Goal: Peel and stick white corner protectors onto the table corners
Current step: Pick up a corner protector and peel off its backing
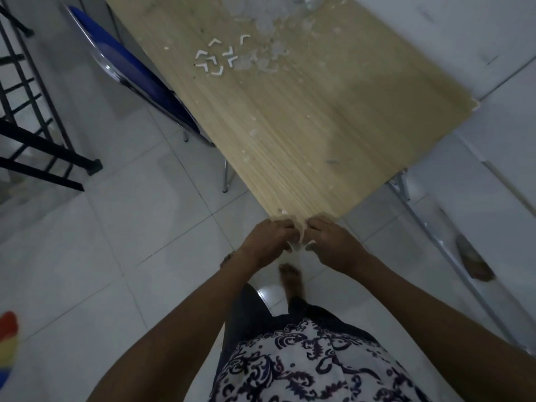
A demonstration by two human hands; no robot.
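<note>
Working right at the near table corner (301,224), both hands are closing in on one white corner protector (295,245). The left hand (268,240) is curling its fingers against the corner's left side, and the right hand (329,242) is doing the same on the right, with a sliver of white showing between them, just below the wooden edge. Each hand seems to be pinching that piece, though whether it is already stuck or still being peeled I cannot tell from here.

Moving outward, the wooden tabletop (304,134) is stretching away from the hands, and well beyond them a loose cluster of spare corner protectors (216,58) is waiting, beside scraps of clear backing film (261,24). At the far right corner (475,107) there may be a pale edge, but it is too small to call. So the job looks to be partway along at best: this corner in hand, several pieces still unused.

Off to the left, a blue chair (130,68) is tucked beside the table. No writing or brand is readable anywhere.
</note>
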